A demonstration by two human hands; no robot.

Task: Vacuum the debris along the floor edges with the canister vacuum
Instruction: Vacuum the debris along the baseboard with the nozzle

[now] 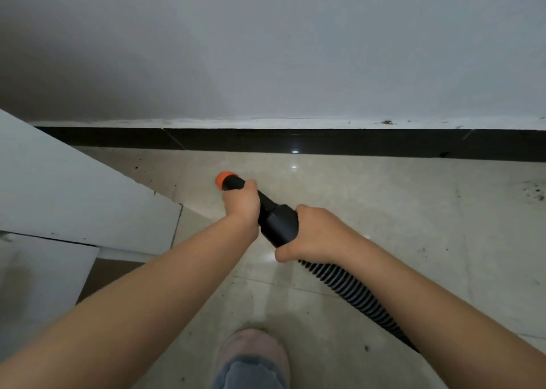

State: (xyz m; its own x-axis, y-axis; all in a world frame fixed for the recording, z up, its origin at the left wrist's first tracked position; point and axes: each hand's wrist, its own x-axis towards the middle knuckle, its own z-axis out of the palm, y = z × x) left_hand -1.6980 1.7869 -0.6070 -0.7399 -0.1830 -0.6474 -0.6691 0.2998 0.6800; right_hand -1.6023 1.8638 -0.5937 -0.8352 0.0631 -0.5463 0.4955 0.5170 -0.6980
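Both hands wrap the vacuum nozzle (267, 211): the left hand (240, 201) curls tight just behind its orange tip (222, 179), the right hand (314, 235) round the fat collar where the hose (354, 292) joins. The tip sits short of the black baseboard (295, 140); dark debris (534, 192) lies far right along the baseboard, so it may be missed if the hose drags short

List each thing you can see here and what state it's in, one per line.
Black vacuum nozzle with orange tip: gripped in both hands, tip down at the floor.
Left hand: curled round the nozzle near the tip.
Right hand: curled round the wider black cuff.
Black ribbed hose: trailing back to the right over the beige tiled floor.
Dark debris specks: lying on the tiles at far right.
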